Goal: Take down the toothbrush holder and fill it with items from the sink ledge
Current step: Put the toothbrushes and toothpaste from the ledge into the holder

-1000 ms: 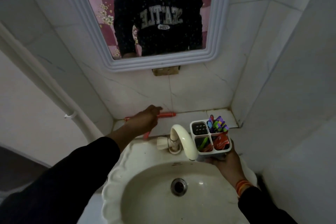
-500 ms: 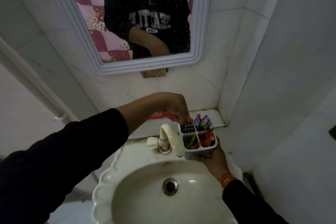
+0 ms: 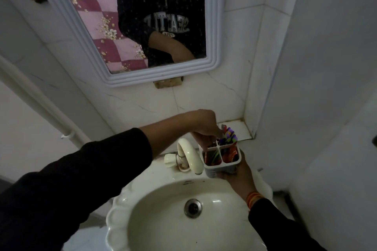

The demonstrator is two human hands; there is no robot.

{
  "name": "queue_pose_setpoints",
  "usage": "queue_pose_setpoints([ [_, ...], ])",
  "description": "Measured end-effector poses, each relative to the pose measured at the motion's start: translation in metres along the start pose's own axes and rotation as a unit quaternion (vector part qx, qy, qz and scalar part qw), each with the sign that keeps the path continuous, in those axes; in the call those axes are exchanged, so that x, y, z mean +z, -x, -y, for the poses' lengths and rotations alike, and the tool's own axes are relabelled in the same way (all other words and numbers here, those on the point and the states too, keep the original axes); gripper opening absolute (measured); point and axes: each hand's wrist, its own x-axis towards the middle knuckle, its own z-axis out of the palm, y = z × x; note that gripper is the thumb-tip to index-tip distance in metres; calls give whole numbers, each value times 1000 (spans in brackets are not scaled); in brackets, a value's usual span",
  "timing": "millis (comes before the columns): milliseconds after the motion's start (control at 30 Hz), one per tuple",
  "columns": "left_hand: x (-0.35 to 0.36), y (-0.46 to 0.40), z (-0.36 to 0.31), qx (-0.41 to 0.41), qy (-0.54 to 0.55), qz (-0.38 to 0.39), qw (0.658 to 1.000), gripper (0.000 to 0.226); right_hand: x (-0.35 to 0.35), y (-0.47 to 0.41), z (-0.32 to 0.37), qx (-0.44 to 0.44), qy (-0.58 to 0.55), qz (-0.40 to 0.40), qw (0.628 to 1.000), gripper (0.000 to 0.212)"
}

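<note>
My right hand (image 3: 239,179) grips the white four-compartment toothbrush holder (image 3: 238,161) from below, beside the tap over the sink's right rim. Purple and green items (image 3: 230,136) stick out of its back right compartment. Red and green items fill the two front compartments. My left hand (image 3: 205,127) reaches over the holder's back left compartment with fingers pinched downward. A red toothbrush tip (image 3: 224,128) shows just past the fingertips; the rest of it is hidden by the hand. The tiled sink ledge (image 3: 240,128) lies behind the holder.
A cream tap (image 3: 189,156) curves over the basin (image 3: 163,226), right next to the holder. A white-framed mirror (image 3: 212,47) hangs above and reflects a person's dark sweatshirt. A tiled wall corner closes the right side. A white pipe (image 3: 40,108) runs down the left wall.
My left hand took the red toothbrush off the ledge's left part and carried it right, down onto the holder. The holder stays in my right hand.
</note>
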Motion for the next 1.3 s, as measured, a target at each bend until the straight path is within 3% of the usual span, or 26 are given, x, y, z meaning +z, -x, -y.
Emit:
queue_pose_setpoints([
  [100, -19, -12, 34, -16, 28, -52, 998, 29, 1, 2, 2, 0, -10, 1, 1000, 98],
  [267, -35, -31, 107, 8, -235, -133, 963, 35, 0, 1, -3, 1, -16, -8, 1000, 96],
  [367, -28, -57, 147, -5, -239, -140, 961, 34, 2, -2, -2, 2, -38, 2, 999, 94],
  [533, -4, -101, 188, -4, -245, -156, 957, 62, 4, -4, 1, 11, -93, 25, 995, 86],
  [733, 17, -120, 196, 22, -377, -231, 897, 36, 6, -7, -6, 29, -118, 18, 992, 84],
  [833, 17, -124, 200, 41, -403, -256, 878, 38, 6, -6, -3, 40, -153, 14, 987, 72],
  [933, 13, -117, 196, 88, -390, -287, 871, 41, 7, -7, -2, 65, -178, 13, 982, 66],
  [1033, -2, -95, 176, 158, -298, -299, 893, 40, 9, -7, 0, 54, -155, 10, 986, 75],
  [1133, -25, -65, 145, 222, -217, -289, 906, 32, 11, -6, 8, 78, -214, 0, 974, 48],
  [1300, -46, -8, 90, 260, -151, -305, 904, 35, 8, -4, 3, 82, -199, -4, 977, 63],
])
